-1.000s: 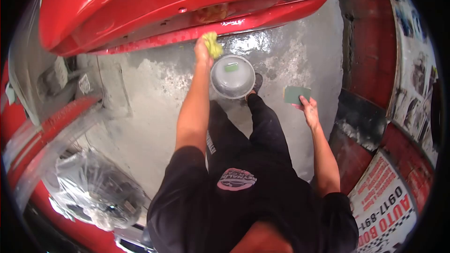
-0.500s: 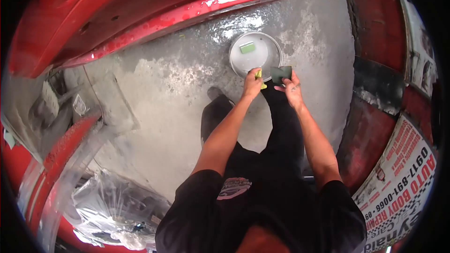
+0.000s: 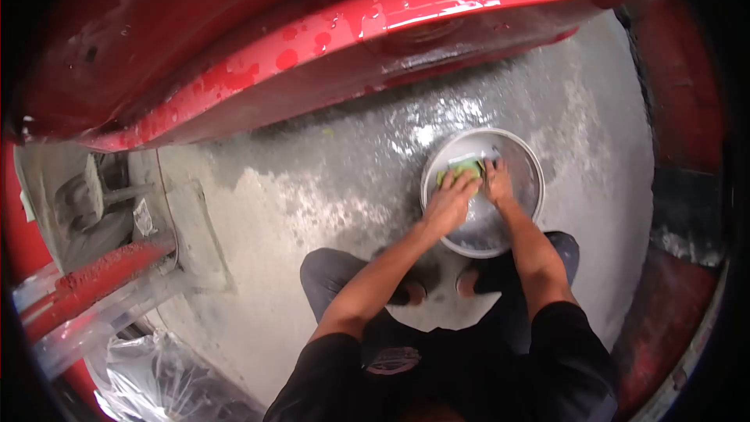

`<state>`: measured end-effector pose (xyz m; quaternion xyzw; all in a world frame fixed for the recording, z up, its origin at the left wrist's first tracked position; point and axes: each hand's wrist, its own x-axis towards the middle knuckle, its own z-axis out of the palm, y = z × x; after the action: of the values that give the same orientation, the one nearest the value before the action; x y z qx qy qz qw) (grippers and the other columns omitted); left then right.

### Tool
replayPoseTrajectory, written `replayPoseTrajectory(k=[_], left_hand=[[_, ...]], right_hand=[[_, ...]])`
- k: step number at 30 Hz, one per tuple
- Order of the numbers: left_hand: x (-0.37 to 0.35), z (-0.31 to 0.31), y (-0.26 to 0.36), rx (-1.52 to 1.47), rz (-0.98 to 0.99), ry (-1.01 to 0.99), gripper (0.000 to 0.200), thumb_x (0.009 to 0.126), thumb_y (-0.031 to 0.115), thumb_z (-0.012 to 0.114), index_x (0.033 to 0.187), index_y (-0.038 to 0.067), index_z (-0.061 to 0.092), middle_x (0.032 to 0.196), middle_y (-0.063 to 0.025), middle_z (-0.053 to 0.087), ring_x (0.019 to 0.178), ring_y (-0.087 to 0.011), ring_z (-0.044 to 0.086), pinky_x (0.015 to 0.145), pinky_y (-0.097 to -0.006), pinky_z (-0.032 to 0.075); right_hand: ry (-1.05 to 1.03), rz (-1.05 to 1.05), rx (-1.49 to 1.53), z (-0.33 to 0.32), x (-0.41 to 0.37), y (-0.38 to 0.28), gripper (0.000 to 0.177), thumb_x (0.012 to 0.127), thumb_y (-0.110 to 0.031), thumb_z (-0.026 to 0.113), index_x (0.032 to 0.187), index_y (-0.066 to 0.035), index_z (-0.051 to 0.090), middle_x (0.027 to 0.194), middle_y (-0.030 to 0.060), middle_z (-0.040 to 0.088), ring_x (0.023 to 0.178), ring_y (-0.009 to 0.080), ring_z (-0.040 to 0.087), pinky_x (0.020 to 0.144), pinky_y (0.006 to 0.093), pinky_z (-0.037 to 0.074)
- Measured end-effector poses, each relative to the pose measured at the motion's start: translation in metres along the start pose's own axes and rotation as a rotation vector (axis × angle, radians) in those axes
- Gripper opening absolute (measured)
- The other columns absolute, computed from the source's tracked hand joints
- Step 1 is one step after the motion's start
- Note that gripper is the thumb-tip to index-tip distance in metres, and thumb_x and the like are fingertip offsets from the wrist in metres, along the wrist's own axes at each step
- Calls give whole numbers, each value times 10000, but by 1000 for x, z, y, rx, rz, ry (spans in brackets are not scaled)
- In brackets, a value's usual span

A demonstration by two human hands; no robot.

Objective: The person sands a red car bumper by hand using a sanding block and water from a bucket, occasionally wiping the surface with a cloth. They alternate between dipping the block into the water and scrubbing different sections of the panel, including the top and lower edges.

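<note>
Had the block (image 3: 468,163) low inside the basin (image 3: 538,180), just past the left fingertips and beside the right ones, with only a pale green part in sight. Had the cloth (image 3: 442,178) there too, a yellow-green scrap peeping out beside the left fingers; could not tell cloth from block along the blurred border between. Bent the left hand (image 3: 451,202) over both, back upward, fingers partly curled and slightly spread, hiding the palm side; could not tell a firm grip from a mere touch. Reached the right hand (image 3: 498,182) in close alongside, fingers bent, tips at the block's right end; could not tell touching from just apart, nor anything held beneath.

Had the rim all round both hands, broken on the near side by the forearms. Made out a wet shine under the hands, but no depth of liquid.

Set the feet (image 3: 411,292) nearer than the hands, mostly hidden. Faced a glossy wet patch on the floor (image 3: 273,211) beyond the left hand and, farther ahead, a red panel (image 3: 312,59) spotted with drops, cut off above. Had crumpled plastic (image 3: 148,379) well behind and left of the hands, cropped by the dark border.
</note>
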<state>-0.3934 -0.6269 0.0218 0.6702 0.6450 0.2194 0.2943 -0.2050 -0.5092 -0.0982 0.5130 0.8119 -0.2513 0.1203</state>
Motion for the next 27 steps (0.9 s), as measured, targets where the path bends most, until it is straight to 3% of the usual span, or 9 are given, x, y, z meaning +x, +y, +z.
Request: replayPoseTrajectory(k=[5,7,13,15,17,19,21,23,27], left_hand=[[-7,-11,13,293,188,-94,613,953,132,671,1549,81,533,1588,-214,503,1429,-522,476,1131,-589,469],[-7,-4,7,280,180,-23,563,994,170,663,1528,40,541,1570,-236,507,1428,-512,485,1146,-583,458],[-9,-14,6,-220,33,198,575,1016,218,675,1525,-7,528,1561,-259,513,1433,-446,506,1218,-512,410],[-1,-10,-2,-229,21,250,633,1018,243,696,1555,-22,491,1585,-271,490,1467,-420,491,1229,-488,402],[10,-22,-1,-474,-102,375,783,1018,294,743,1625,-37,376,1627,-298,438,1500,-407,471,1224,-477,406],[24,-20,-6,-811,-134,347,802,1038,316,726,1653,-10,327,1642,-248,436,1499,-364,473,1224,-468,406],[30,-34,-10,-1144,-160,344,823,1058,338,709,1681,17,278,1656,-197,435,1498,-321,476,1223,-459,407],[30,-62,-3,-1662,-108,116,880,1053,355,725,1702,37,222,1662,-139,420,1505,-290,458,1228,-470,403],[16,-95,9,-1713,17,149,869,1042,336,740,1707,73,245,1622,-106,466,1504,-267,456,1228,-469,405]], right_hand=[[32,52,-159,63,39,-2,537,1021,-374,559,1471,-82,584,1579,356,468,1473,528,457,1153,545,476],[-381,93,56,60,67,4,485,1012,-345,563,1406,-79,653,1479,312,605,1392,441,589,1118,504,514],[-274,-46,-230,-33,32,-3,436,999,-249,560,1363,-42,683,1369,257,695,1257,407,683,1064,501,546],[-86,-298,88,-62,23,26,457,1002,-208,572,1395,16,632,1357,264,698,1182,415,716,1001,508,598],[-110,-119,1057,-119,-25,-6,443,1011,-176,620,1400,34,600,1314,224,711,1127,375,741,917,488,659],[-149,-69,1463,-166,-42,-44,355,1036,-89,566,1367,33,601,1295,198,707,1087,345,755,848,475,697],[-230,-169,1602,-189,-52,-69,356,1038,-71,551,1375,35,592,1308,206,693,1108,349,746,872,484,691],[-313,-267,1738,-194,-50,-88,358,1041,-54,536,1383,37,584,1320,213,680,1128,354,736,895,492,685],[-406,-342,1807,-192,-37,-125,361,1031,-69,554,1368,61,574,1296,222,687,1112,359,741,911,515,680]])
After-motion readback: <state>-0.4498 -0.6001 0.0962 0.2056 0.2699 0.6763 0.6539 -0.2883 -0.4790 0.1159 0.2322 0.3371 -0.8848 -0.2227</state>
